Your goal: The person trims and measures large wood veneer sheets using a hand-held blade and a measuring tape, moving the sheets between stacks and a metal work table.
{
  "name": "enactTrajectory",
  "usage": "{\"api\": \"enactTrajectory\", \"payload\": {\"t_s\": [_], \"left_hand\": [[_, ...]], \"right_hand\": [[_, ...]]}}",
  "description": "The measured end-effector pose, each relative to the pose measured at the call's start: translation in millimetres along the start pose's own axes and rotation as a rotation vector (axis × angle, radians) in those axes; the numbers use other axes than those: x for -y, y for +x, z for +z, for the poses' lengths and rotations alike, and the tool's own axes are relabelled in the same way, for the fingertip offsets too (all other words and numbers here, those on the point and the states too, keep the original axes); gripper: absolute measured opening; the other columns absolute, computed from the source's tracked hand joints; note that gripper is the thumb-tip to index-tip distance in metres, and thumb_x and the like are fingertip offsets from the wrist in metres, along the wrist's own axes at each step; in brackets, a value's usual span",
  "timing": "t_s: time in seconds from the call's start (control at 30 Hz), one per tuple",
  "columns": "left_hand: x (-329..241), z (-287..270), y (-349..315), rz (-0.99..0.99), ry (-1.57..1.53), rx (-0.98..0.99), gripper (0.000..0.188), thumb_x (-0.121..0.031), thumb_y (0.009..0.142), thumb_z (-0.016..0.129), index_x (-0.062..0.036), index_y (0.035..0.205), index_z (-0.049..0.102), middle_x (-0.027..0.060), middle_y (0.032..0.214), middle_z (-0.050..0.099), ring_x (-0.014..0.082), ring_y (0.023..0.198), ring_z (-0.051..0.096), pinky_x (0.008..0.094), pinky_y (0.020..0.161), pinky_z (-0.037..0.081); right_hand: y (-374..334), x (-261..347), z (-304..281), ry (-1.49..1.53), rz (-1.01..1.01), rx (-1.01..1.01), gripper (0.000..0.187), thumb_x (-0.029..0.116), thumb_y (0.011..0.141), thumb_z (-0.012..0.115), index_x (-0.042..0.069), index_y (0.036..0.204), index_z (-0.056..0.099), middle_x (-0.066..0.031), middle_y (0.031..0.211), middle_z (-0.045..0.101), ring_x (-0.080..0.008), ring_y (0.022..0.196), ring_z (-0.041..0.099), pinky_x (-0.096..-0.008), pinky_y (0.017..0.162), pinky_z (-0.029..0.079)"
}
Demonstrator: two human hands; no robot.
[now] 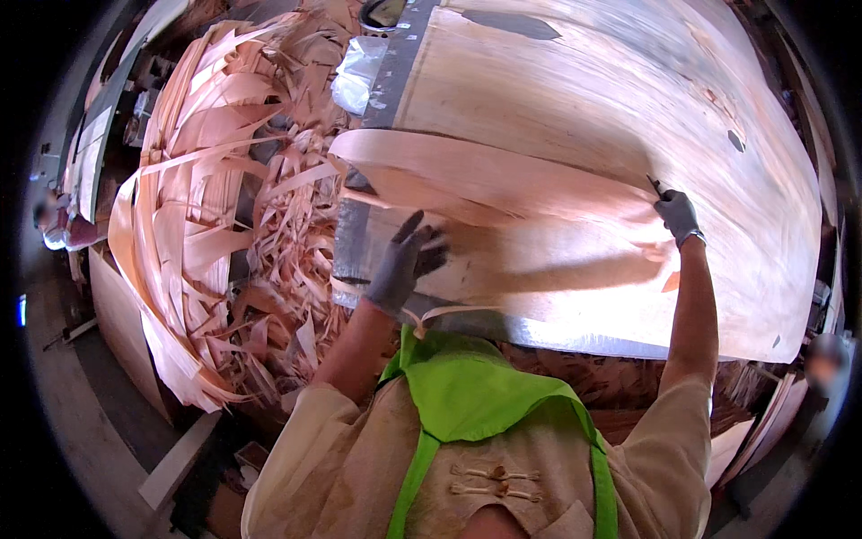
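Observation:
A long strip of thin wood veneer (467, 171) lies curled up off the large pale veneer sheet (557, 99). At its right end my right hand (680, 217), in a dark grey glove, is closed round a small dark knife (655, 184), whose tip points up and to the left. My left hand (402, 269), gloved the same way, hovers over the sheet's left part with fingers spread and nothing in them. Near its wrist a narrow curled sliver (453, 311) sticks up at the sheet's near edge.
A big heap of veneer offcuts (193, 216) rises left of the stack. White plastic (357, 74) lies on the dark left edge, below a round dark container (382, 13). More wood scraps (593, 373) show under the near edge. A person (67, 225) is far left, another (826, 377) far right.

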State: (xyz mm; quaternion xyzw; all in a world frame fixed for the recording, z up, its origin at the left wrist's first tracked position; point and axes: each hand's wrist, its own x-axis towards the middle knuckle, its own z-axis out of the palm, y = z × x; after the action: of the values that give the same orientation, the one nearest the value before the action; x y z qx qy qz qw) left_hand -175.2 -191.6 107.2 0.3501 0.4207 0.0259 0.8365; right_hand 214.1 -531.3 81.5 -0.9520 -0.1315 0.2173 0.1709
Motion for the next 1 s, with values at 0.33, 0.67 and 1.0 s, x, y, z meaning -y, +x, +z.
{"api": "enactTrajectory", "payload": {"t_s": [0.33,0.67,1.0], "left_hand": [[-60,22,53,1.062,1.823,-0.335,0.056,-0.035,0.088,0.052,-0.0031,0.132,0.041,0.0193,0.126,0.048,0.0321,0.117,0.045,0.0461,0.098,0.033],[5,0,111,0.895,1.933,-0.391,0.067,-0.047,0.085,0.05,-0.0189,0.142,0.028,0.0229,0.146,0.02,0.0386,0.135,0.019,0.0577,0.107,0.01],[-12,24,98,0.736,1.917,-0.431,0.053,-0.041,0.085,0.051,-0.0148,0.131,0.046,0.0239,0.138,0.032,0.0397,0.128,0.029,0.0553,0.103,0.021]], "right_hand": [[-11,-5,10,-0.049,0.04,-0.066,0.023,0.021,0.074,0.06,0.0,0.08,0.065,-0.0161,0.061,0.062,-0.0258,0.054,0.062,-0.0377,0.055,0.047],[-7,-35,14,0.441,0.067,-0.089,0.024,0.017,0.078,0.064,0.005,0.099,0.063,-0.0043,0.064,0.061,-0.0126,0.046,0.053,-0.0285,0.045,0.042],[-103,156,66,0.969,-0.372,-0.076,0.038,0.005,0.09,0.044,0.004,0.128,0.046,-0.0083,0.089,0.059,-0.0122,0.069,0.052,-0.0276,0.063,0.046]]}}
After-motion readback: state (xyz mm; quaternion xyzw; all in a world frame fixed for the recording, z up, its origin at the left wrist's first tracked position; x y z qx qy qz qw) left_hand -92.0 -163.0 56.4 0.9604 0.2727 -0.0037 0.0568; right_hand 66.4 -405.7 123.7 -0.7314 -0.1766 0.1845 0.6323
